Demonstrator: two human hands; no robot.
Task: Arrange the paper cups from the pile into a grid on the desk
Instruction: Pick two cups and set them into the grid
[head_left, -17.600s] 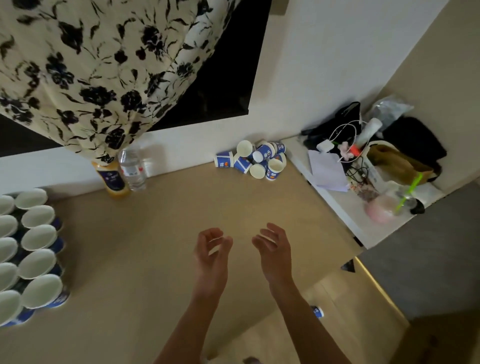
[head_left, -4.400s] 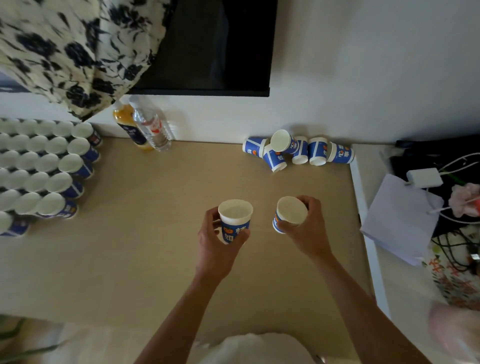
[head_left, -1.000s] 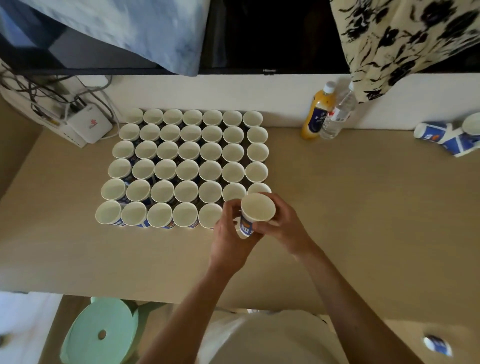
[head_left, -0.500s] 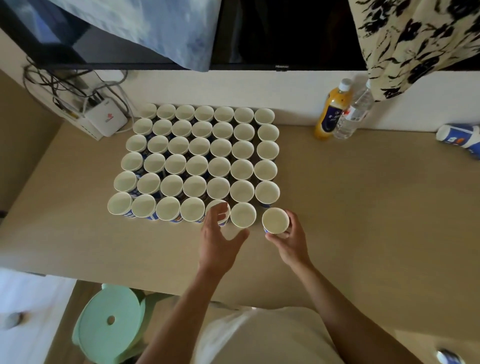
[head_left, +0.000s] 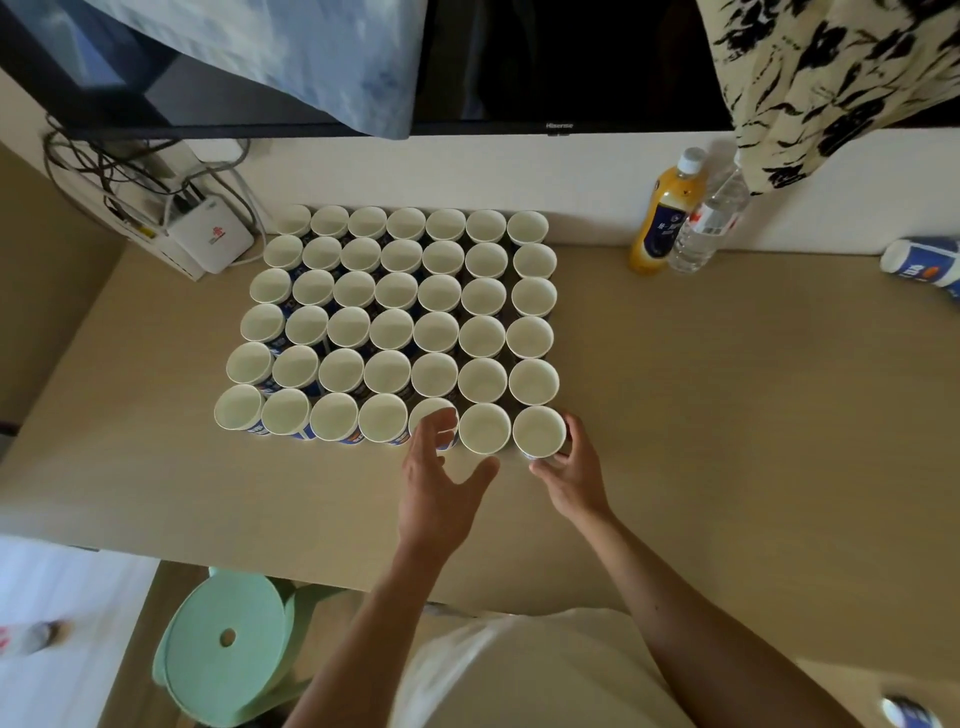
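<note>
In the head view, a grid of paper cups (head_left: 400, 327) is seen on the left half of the desk (head_left: 727, 415), six rows of seven, set back against the wall. Every cup is stood upright, its long axis vertical and its white mouth turned up to the camera. Blue printed sides with an orange mark are shown along the front row, but the writing there cannot be read.

The corner cup (head_left: 539, 431), at the front right of the grid, is gripped low on its side by the right hand (head_left: 569, 467), with fingers and thumb curled round it. It is held upright, in line with the front row. The left hand (head_left: 441, 478) is held loose and spread with nothing in it. Its fingertips (head_left: 441, 422) are over the fifth cup of that row.

At the right edge of the desk, well apart from the grid, a fallen cup (head_left: 919, 265) is laid on its side, its long axis running roughly across the desk. Which end is its mouth cannot be told.

"Hisense" is read on the lower bezel of the television (head_left: 561, 67). A juice bottle (head_left: 665, 218) with a blue label and a water bottle (head_left: 706, 223) with a red and white label are stood side by side at the wall. Their print is too small to read. A red logo is carried on the white box (head_left: 210, 239) left of the grid.
</note>
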